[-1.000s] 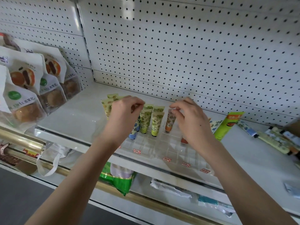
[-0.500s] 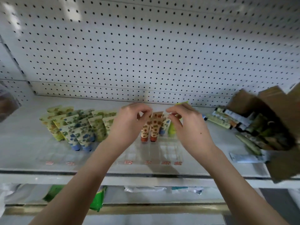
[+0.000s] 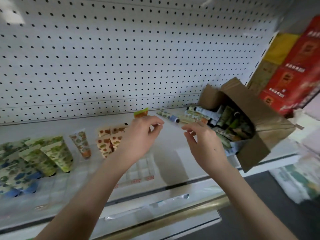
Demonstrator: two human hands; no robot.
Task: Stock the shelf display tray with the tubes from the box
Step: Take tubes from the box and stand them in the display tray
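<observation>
A clear display tray (image 3: 143,168) sits on the white shelf, holding upright tubes: green and blue patterned ones (image 3: 52,153) at the left, orange patterned ones (image 3: 108,141) in the middle. A brown cardboard box (image 3: 256,125) lies tipped on its side at the right, with several tubes (image 3: 230,122) spilling from it. My left hand (image 3: 140,135) hovers over the tray's right part with fingers loosely curled, holding nothing. My right hand (image 3: 202,141) hangs between the tray and the box, fingers relaxed and empty.
A pegboard wall (image 3: 121,58) backs the shelf. Loose tubes (image 3: 171,116) lie on the shelf behind my hands, and a green-orange tube (image 3: 141,113) rests near the wall. Red and yellow boxes (image 3: 294,63) stand at the far right. A lower shelf (image 3: 155,205) holds wrapped goods.
The view has swung to the right, bringing the cardboard box into sight. Both hands have lifted off the orange tubes in the tray and drifted right, toward the box.
</observation>
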